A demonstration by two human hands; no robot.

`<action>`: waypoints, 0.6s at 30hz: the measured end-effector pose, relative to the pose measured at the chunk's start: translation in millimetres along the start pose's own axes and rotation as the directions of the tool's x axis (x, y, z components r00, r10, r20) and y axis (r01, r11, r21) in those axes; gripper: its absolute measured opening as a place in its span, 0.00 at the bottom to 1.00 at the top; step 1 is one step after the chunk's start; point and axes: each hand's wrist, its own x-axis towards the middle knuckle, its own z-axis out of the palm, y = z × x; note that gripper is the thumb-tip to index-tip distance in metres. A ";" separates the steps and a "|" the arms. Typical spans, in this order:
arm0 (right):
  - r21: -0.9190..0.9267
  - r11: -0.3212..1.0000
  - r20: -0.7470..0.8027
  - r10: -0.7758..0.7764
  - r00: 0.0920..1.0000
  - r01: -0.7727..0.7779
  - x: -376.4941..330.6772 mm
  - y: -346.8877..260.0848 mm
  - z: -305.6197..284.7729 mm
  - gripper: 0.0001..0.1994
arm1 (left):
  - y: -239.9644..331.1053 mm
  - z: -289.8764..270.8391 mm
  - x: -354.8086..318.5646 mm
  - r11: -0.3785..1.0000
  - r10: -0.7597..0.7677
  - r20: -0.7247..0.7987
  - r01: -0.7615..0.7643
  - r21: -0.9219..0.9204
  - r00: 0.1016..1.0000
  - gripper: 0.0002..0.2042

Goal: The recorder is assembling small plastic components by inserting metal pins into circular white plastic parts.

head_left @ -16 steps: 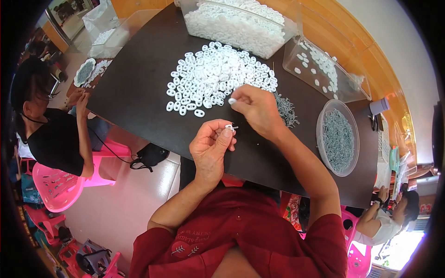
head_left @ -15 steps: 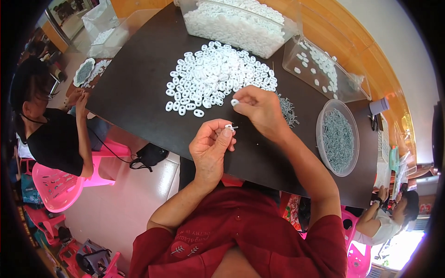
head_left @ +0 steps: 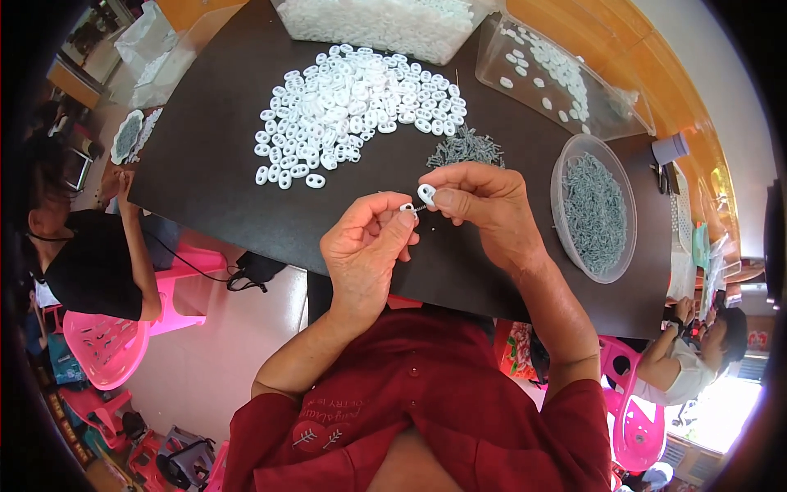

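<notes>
My left hand is closed, pinching a white oval plastic piece between thumb and fingers. A small grey screw sticks out of that piece to the right. In the fingertips of my right hand is another white oval piece with two holes, held right by the screw's end. Whether the screw has entered this piece I cannot tell. Beyond my hands, a heap of the same white pieces lies on the dark table. A small pile of grey screws lies just past my right hand.
A clear round tub full of grey screws stands on the right. Behind are a clear bin of white pieces and a clear tray with scattered ones. A purple cup stands far right. Other people sit left and right.
My right hand has brought its white oval piece from near the heap to the screw at my left hand. The whole view has shifted slightly, uncovering more of the screw pile.
</notes>
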 end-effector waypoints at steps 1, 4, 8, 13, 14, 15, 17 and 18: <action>-0.018 1.000 -0.001 -0.017 1.000 0.017 -1.4 0.6 1.2 0.10 | 0.2 0.9 0.3 1.000 -0.003 -0.007 0.003 0.005 1.000 0.07; -0.023 0.999 -0.017 -0.026 1.000 0.025 -4.4 1.1 5.0 0.09 | -0.1 1.6 -0.5 1.000 -0.010 -0.019 0.010 0.005 1.000 0.07; -0.049 0.998 -0.047 -0.046 0.998 0.043 -6.9 3.8 6.2 0.09 | -0.1 2.1 -0.8 1.000 -0.018 -0.034 0.018 0.009 0.999 0.06; -0.044 0.992 -0.058 -0.121 0.991 0.119 -8.6 7.9 9.9 0.09 | 0.5 3.0 -1.4 0.999 -0.031 -0.034 0.032 0.029 0.999 0.05; -0.055 0.989 -0.062 -0.142 0.988 0.139 -9.0 9.3 10.3 0.09 | 0.3 3.2 -1.5 0.999 -0.032 -0.034 0.033 0.028 0.999 0.05; -0.056 0.989 -0.060 -0.143 0.988 0.139 -9.3 9.7 11.4 0.09 | 0.2 3.6 -1.5 0.999 -0.031 -0.035 0.032 0.027 0.999 0.05; -0.145 0.974 -0.087 -0.188 0.978 0.174 -10.0 10.2 13.7 0.09 | -0.2 4.2 -2.1 0.999 -0.045 -0.041 0.046 0.016 0.998 0.05; -0.146 0.974 -0.088 -0.185 0.979 0.171 -10.3 9.8 13.8 0.09 | -0.4 4.4 -2.1 0.999 -0.048 -0.040 0.048 0.014 0.998 0.05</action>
